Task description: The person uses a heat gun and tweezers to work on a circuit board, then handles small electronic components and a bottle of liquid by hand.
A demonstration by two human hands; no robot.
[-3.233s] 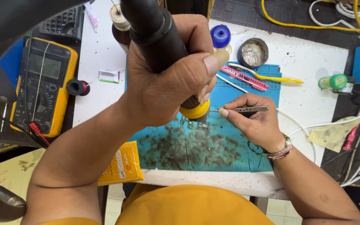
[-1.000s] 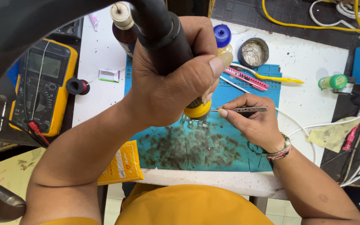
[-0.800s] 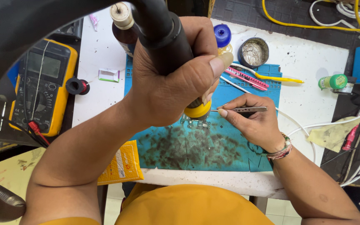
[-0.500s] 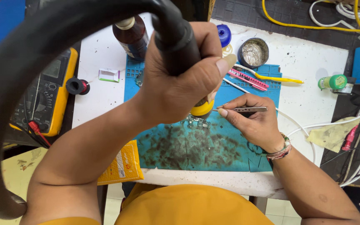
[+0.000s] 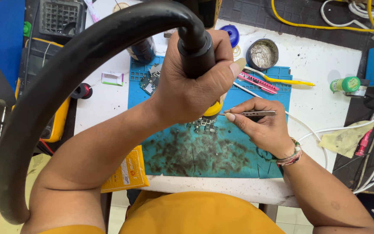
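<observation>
Two hands are at work over our white bench [image 5: 325, 65]. Our left hand [image 5: 191, 82] wraps its grip fully around the black handle of a hot-air tool with a yellow collar [image 5: 198, 56], all fingers closed on it, and its thick black hose [image 5: 53, 95] arcs up and away to our left. We point the nozzle end down at a small green circuit board [image 5: 204, 124] that lies on a stained blue rubber work mat [image 5: 213, 151], just beneath the yellow collar. Our right hand [image 5: 262, 128] pinches a pair of slim metal tweezers [image 5: 249, 114] between thumb and fingers, and the tips reach to just beside the nozzle above the board. A yellow multimeter [image 5: 57, 125] sits at the left edge of the bench, a round metal tin [image 5: 262, 54] stands behind the mat, and a pink-handled tool [image 5: 258, 82] lies on the mat's far side.
</observation>
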